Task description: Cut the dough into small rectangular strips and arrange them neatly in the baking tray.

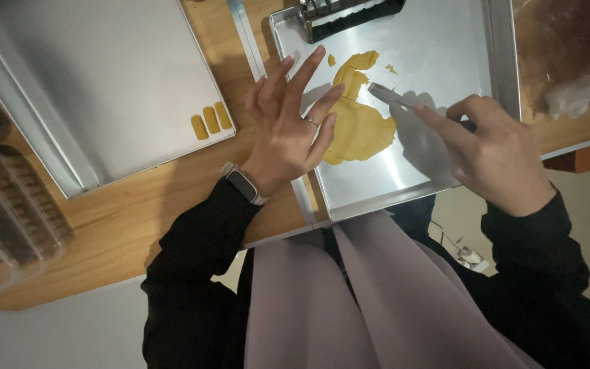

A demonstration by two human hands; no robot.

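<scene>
A flattened sheet of yellow dough lies in a metal tray in front of me. My left hand hovers at the tray's left rim with fingers spread, the fingertips touching the dough's left edge. My right hand grips a thin metal knife; its blade points left and reaches the dough's upper right edge. A narrow strip at the top of the dough is partly cut away. My left wrist wears a watch and one finger a ring.
A second metal tray on the left holds three small yellow dough bars. A toothed metal cutter sits at the far end of the near tray. Clear plastic containers of baked goods stand at the far left on the wooden table.
</scene>
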